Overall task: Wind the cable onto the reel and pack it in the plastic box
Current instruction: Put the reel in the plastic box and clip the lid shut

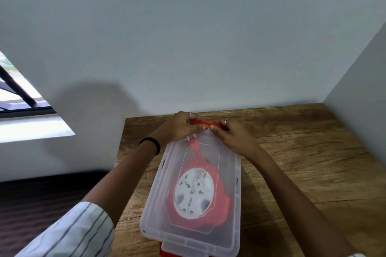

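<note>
A clear plastic box point(154, 210) lies lengthwise on the wooden table, its translucent lid on top. Through the lid I see the red cable reel point(223, 202) with its white round socket face point(194, 192) lying flat inside. At the box's far end sits a red latch point(200, 122). My left hand point(179, 126) and my right hand point(231, 133) both grip that latch, fingers curled over it and thumbs pressing at the lid's edge. A second red latch point(161, 252) shows at the near end. The cable itself is hidden.
The wooden table point(302, 162) stands in a corner, with pale walls behind and to the right. A window point(18, 98) with a white sill is at the left. Dark floor lies beyond the table's left edge.
</note>
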`<action>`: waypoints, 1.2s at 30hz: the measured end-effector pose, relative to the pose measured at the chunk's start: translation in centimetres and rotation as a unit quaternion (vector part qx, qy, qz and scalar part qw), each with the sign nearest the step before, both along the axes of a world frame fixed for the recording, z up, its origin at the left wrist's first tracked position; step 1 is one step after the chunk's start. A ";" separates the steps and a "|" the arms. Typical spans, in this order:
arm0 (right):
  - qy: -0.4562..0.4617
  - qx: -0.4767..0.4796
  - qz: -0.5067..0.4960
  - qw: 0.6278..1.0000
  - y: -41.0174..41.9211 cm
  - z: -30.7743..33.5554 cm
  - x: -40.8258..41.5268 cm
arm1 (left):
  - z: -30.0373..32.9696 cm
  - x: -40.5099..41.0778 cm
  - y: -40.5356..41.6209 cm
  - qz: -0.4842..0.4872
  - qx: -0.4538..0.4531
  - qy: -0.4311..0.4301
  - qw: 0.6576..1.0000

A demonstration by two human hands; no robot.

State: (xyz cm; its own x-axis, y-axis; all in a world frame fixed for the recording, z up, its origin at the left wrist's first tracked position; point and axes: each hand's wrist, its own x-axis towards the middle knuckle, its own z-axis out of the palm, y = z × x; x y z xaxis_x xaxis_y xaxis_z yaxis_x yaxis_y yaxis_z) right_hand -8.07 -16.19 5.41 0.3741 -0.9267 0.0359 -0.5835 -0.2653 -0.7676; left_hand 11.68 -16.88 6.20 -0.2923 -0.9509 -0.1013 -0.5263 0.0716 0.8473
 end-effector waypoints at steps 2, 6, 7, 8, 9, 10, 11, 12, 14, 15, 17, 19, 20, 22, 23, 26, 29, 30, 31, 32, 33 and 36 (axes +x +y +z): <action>-0.012 0.023 0.006 1.000 0.1 -0.1 -0.1 | -0.2 0.4 0.6 0.003 0.015 0.041 0.999; -0.005 0.012 0.012 1.000 0.1 0.0 0.1 | -0.3 0.7 0.9 -0.009 0.010 0.054 0.998; 0.013 -0.006 0.012 1.000 0.1 0.0 0.2 | -0.3 0.7 0.9 -0.012 0.002 0.050 0.999; 0.030 -0.025 0.009 0.999 0.1 -0.1 0.2 | -0.3 0.7 0.8 -0.011 -0.008 0.049 0.999; 0.038 -0.047 0.004 0.998 0.3 -0.1 0.2 | -0.4 0.6 0.9 -0.003 -0.019 0.053 0.998; 0.041 -0.071 -0.002 0.997 0.3 -0.1 0.3 | -0.6 0.6 1.0 0.010 -0.032 0.061 0.998; 0.041 -0.097 -0.007 0.994 0.4 -0.1 0.4 | -0.8 0.5 1.1 0.024 -0.047 0.070 0.996; 0.043 -0.118 -0.011 0.992 0.4 0.0 0.6 | -1.0 0.5 1.2 0.037 -0.059 0.075 0.995; 0.059 -0.142 -0.012 0.988 0.3 0.2 0.7 | -1.1 0.5 1.3 0.052 -0.064 0.077 0.994; 0.080 -0.149 -0.011 0.985 0.3 0.4 0.9 | -1.0 0.5 1.3 0.054 -0.062 0.077 0.994; 0.143 -0.164 -0.005 0.976 0.7 0.7 1.2 | -0.7 0.6 1.4 0.054 -0.067 0.054 0.995; 0.204 -0.203 0.006 0.958 2.0 1.0 1.5 | -0.5 0.6 1.6 0.065 -0.090 0.012 0.994; 0.210 -0.227 0.018 0.951 3.2 1.1 1.8 | -0.5 0.6 1.8 0.072 -0.108 -0.007 0.991; 0.179 -0.243 0.070 0.951 6.9 1.4 2.0 | -0.6 0.7 2.2 0.073 -0.166 -0.071 0.981; 0.165 -0.236 0.106 0.952 9.2 1.5 1.8 | -0.8 0.8 2.4 0.072 -0.193 -0.113 0.972; 0.188 -0.289 0.193 0.919 15.8 1.5 0.1 | -1.5 0.9 3.7 0.100 -0.229 -0.213 0.944; 0.227 -0.385 0.222 0.867 18.8 0.4 -2.1 | -2.4 1.0 5.9 0.131 -0.220 -0.216 0.942; 0.249 -0.404 0.231 0.850 19.1 -0.4 -2.7 | -2.7 1.1 6.5 0.139 -0.206 -0.197 0.949; 0.272 -0.421 0.240 0.832 19.3 -1.2 -3.3 | -2.9 1.1 7.1 0.145 -0.198 -0.185 0.951; 0.290 -0.438 0.241 0.816 19.3 -2.1 -3.6 | -3.0 1.1 7.6 0.153 -0.197 -0.181 0.951; 0.299 -0.453 0.234 0.807 19.5 -2.8 -3.8 | -2.9 1.1 7.9 0.161 -0.198 -0.178 0.951; 0.292 -0.507 0.187 0.789 19.6 -3.7 -3.6 | -2.6 1.0 8.2 0.184 -0.175 -0.170 0.952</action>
